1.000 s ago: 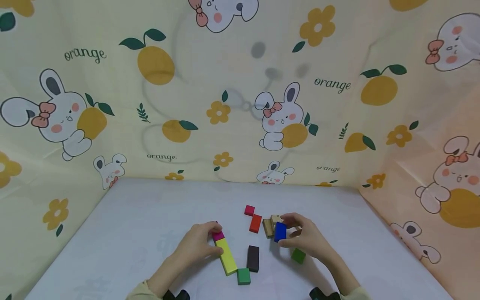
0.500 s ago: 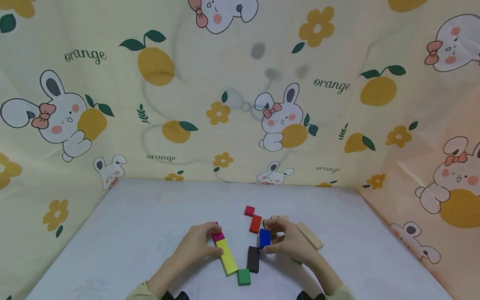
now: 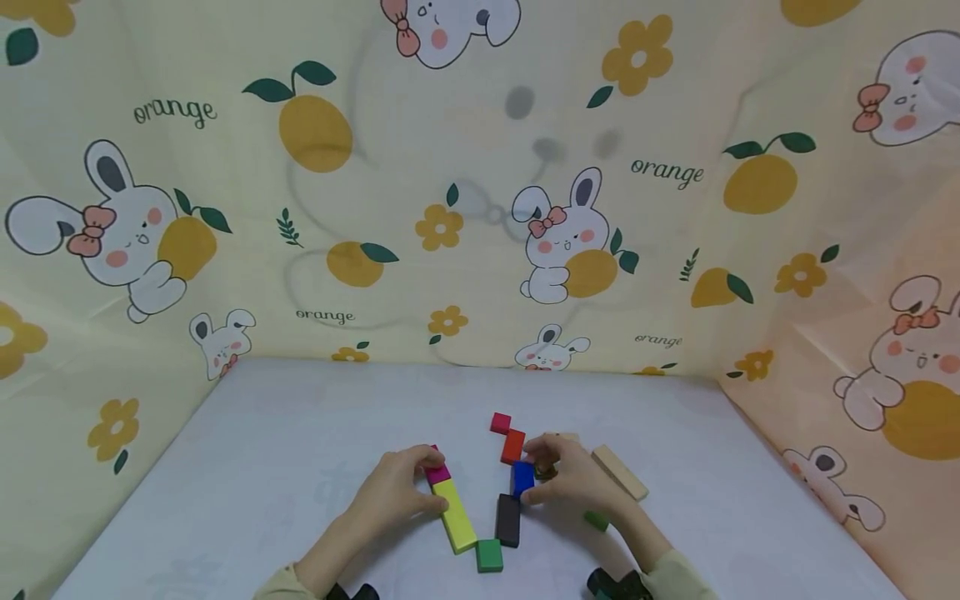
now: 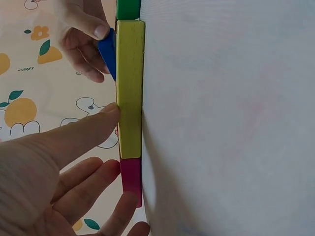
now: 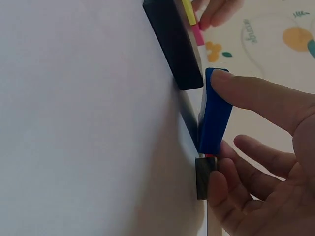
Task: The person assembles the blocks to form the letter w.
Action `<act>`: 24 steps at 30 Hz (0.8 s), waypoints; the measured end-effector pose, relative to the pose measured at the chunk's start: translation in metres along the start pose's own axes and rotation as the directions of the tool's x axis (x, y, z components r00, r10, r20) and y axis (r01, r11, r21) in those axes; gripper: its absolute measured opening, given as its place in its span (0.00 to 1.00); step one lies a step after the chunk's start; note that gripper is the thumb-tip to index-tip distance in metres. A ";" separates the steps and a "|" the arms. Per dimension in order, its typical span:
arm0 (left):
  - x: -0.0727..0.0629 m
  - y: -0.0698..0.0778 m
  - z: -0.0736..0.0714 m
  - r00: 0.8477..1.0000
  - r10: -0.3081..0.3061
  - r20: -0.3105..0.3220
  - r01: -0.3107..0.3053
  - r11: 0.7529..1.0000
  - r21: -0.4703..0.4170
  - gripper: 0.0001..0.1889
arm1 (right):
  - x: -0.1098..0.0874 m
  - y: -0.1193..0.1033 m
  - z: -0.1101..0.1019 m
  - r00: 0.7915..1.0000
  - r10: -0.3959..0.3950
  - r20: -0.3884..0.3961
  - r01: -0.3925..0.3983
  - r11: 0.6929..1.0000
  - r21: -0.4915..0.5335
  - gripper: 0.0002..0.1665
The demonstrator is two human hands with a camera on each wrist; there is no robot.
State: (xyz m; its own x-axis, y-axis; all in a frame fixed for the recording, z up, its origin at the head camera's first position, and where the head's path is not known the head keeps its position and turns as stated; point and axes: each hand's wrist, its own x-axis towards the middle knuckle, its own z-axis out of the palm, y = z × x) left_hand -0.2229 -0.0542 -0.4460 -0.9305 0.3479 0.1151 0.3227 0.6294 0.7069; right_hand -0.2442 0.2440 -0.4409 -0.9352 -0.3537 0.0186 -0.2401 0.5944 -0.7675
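Observation:
My right hand (image 3: 573,483) pinches a blue block (image 3: 522,479) between thumb and fingers. In the right wrist view the blue block (image 5: 214,115) stands tilted, its thumb end near the dark block (image 5: 174,46). My left hand (image 3: 393,483) lies along a yellow block (image 3: 458,521) and a magenta block (image 3: 438,474): the thumb touches the yellow one's side, and the fingers curl at the magenta one's end. A green block (image 3: 490,556) sits at the near end, between yellow and dark. Beyond the blue block lie an orange-red block (image 3: 513,447) and a red cube (image 3: 501,423).
Beside the right hand lie a long pale wooden block (image 3: 619,472) and a partly covered green block (image 3: 597,521). A brownish block (image 5: 203,179) is by the right fingers. Another pale block (image 3: 562,436) shows behind them. A printed cloth (image 3: 465,133) borders the white table (image 3: 322,408).
My right hand has carried the blue block leftward, from beside the wooden blocks into the space between the orange-red and dark blocks. The long pale block has come into view. My left hand stays put.

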 end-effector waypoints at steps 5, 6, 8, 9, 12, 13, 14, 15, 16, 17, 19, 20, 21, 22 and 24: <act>0.001 0.000 0.000 1.000 -0.003 -0.004 0.003 1.000 0.012 0.27 | 0.009 0.000 0.004 1.000 -0.012 -0.009 0.012 0.997 -0.081 0.35; 0.001 0.001 0.000 1.000 -0.005 -0.005 0.005 1.000 0.012 0.27 | 0.010 0.000 0.004 1.000 -0.015 -0.010 0.014 0.995 -0.095 0.35; 0.001 0.001 -0.001 1.000 -0.004 -0.006 0.005 1.000 0.014 0.28 | 0.012 -0.001 0.004 1.000 -0.020 -0.007 0.019 0.994 -0.107 0.35; 0.000 0.001 -0.001 1.000 -0.008 -0.006 0.008 1.000 0.014 0.28 | 0.013 -0.001 0.003 1.000 -0.016 -0.006 0.016 0.995 -0.094 0.34; 0.000 0.001 -0.001 1.000 -0.007 -0.003 0.007 1.000 0.006 0.27 | 0.015 -0.002 0.000 1.000 -0.007 0.011 0.007 0.999 -0.044 0.32; 0.000 0.001 -0.001 1.000 -0.004 -0.003 0.004 1.000 0.005 0.27 | 0.015 -0.002 -0.001 1.000 -0.009 0.017 0.010 1.000 -0.023 0.31; 0.000 0.001 -0.001 1.000 -0.004 -0.002 0.004 1.000 0.004 0.26 | 0.015 -0.001 -0.002 1.000 -0.009 0.025 0.009 1.000 -0.002 0.31; 0.000 0.000 -0.001 1.000 -0.002 -0.002 0.002 1.000 0.002 0.26 | 0.015 0.000 -0.002 0.999 -0.010 0.030 0.009 1.000 0.017 0.31; 0.000 0.000 0.000 1.000 0.000 -0.001 0.000 1.000 -0.001 0.26 | 0.015 0.001 -0.003 0.999 -0.012 0.036 0.011 1.000 0.025 0.31; 0.000 0.000 0.000 1.000 -0.002 0.001 0.002 1.000 0.000 0.26 | 0.015 0.002 -0.004 0.999 -0.012 0.039 0.011 0.999 0.032 0.31; 0.001 0.000 0.000 1.000 -0.003 0.002 0.003 1.000 0.003 0.26 | 0.014 0.003 -0.004 0.999 -0.011 0.040 0.010 0.999 0.034 0.32; 0.001 0.000 0.001 1.000 -0.004 0.003 0.004 1.000 0.003 0.26 | 0.014 0.004 -0.004 0.999 -0.007 0.039 0.006 1.000 0.030 0.32; 0.001 0.000 0.001 1.000 -0.005 0.003 0.005 1.000 0.003 0.26 | 0.014 0.005 -0.004 0.999 -0.006 0.038 0.005 1.000 0.025 0.32; 0.001 0.000 0.001 1.000 -0.007 0.005 0.007 1.000 0.004 0.26 | 0.014 0.005 -0.004 0.999 -0.008 0.037 0.007 1.000 0.017 0.31; 0.002 0.000 0.001 1.000 -0.009 0.005 0.009 1.000 0.008 0.26 | 0.015 0.006 -0.003 0.999 -0.011 0.033 0.011 1.000 0.013 0.31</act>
State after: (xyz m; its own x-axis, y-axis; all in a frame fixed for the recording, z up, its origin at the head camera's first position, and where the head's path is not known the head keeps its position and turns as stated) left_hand -0.2244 -0.0530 -0.4467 -0.9326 0.3452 0.1051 0.3155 0.6384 0.7021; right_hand -0.2600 0.2444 -0.4432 -0.9234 -0.3839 0.0058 -0.2464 0.5810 -0.7757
